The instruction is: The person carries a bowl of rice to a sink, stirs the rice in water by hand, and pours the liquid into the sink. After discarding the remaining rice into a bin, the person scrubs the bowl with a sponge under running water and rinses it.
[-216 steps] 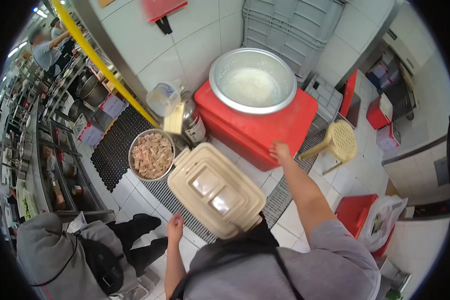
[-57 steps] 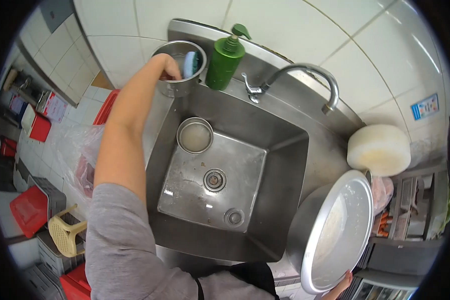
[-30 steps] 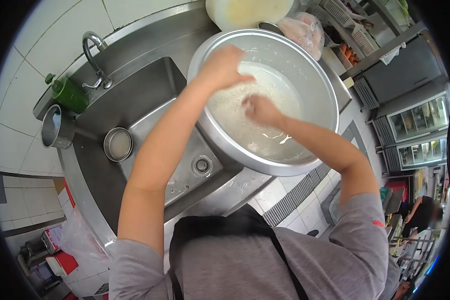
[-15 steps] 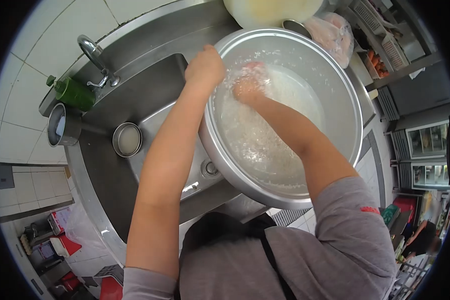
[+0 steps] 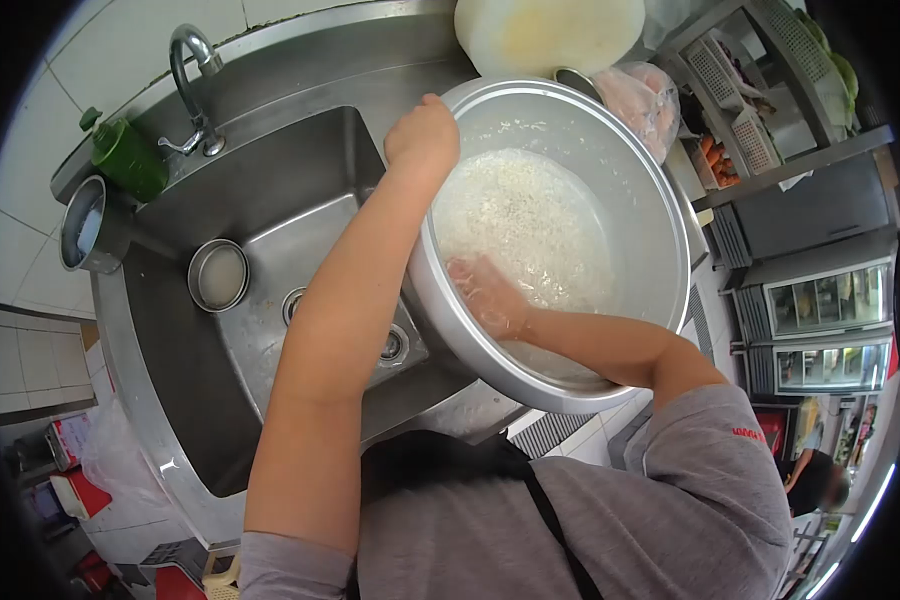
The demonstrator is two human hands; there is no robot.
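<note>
A large silver metal pot leans over the sink's right side, with white rice in cloudy water inside it. My left hand is closed on the pot's rim at its upper left. Down in the water, my right hand is beside the rice near the pot's lower left wall. Its fingers look stretched out and apart, though water blurs them.
The steel sink holds a small round metal bowl. A faucet, a green pump bottle and a metal container line its edge. Behind the pot are a round whitish board and a bag of pinkish contents.
My right hand has swept from the upper left of the pot down toward its lower left. The splashing has eased and more rice shows. My left hand stays on the rim.
</note>
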